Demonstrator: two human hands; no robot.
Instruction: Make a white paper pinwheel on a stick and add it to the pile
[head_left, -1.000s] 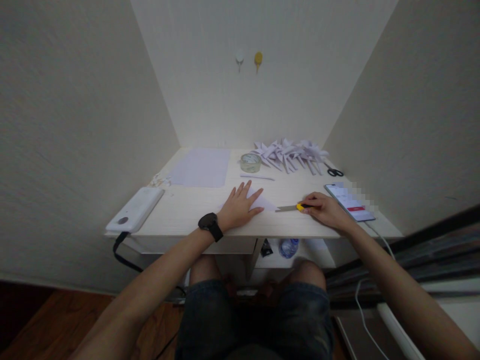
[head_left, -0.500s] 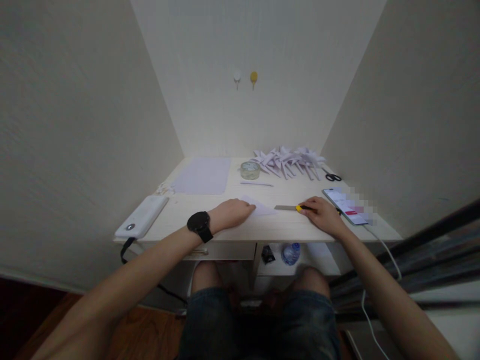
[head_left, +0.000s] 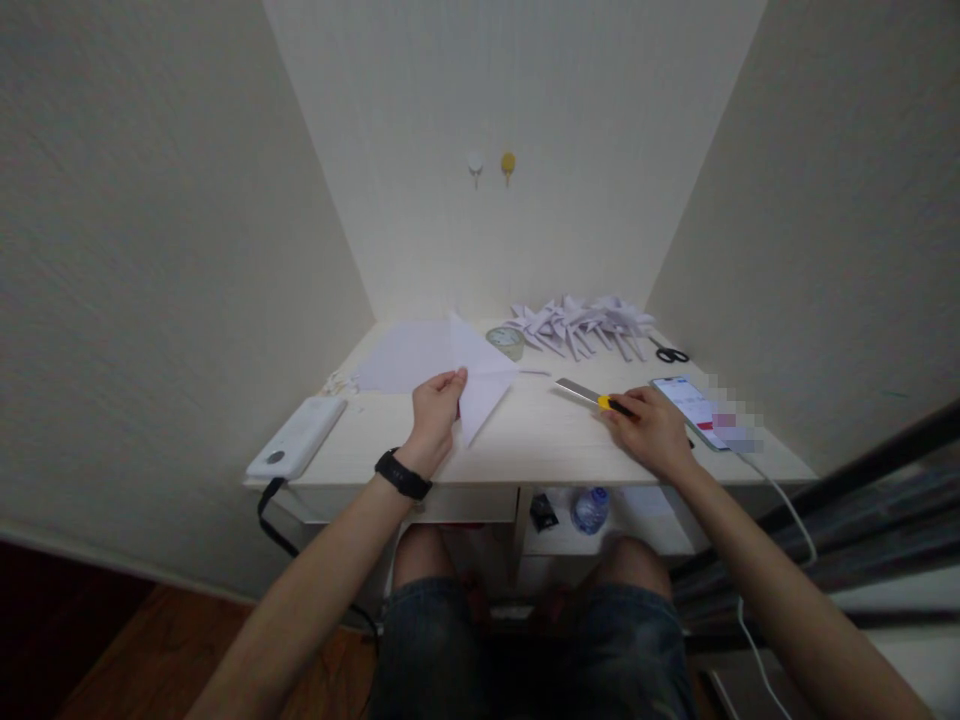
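Note:
My left hand (head_left: 435,415) pinches a white sheet of paper (head_left: 484,385) by its left side, holding it raised and tilted above the desk. The paper looks partly unfolded, with a crease running toward its right corner. In my right hand (head_left: 649,425) is a utility knife (head_left: 615,405) with a yellow and black handle. Its long blade is out and points left toward the paper, apart from it. A thin white paper stick (head_left: 534,373) lies behind, partly covered by the raised sheet.
Folded paper pinwheels (head_left: 581,322) are heaped at the back right, beside a tape roll (head_left: 506,342) and black scissors (head_left: 671,354). A phone (head_left: 690,410) lies right. Flat paper (head_left: 401,355) is at the back left, a white power bank (head_left: 298,437) at the left edge of the desk (head_left: 540,450).
My left hand has lifted the paper off the desk and moved it left, and the paper has opened out. The knife has risen slightly and its blade has tilted upward.

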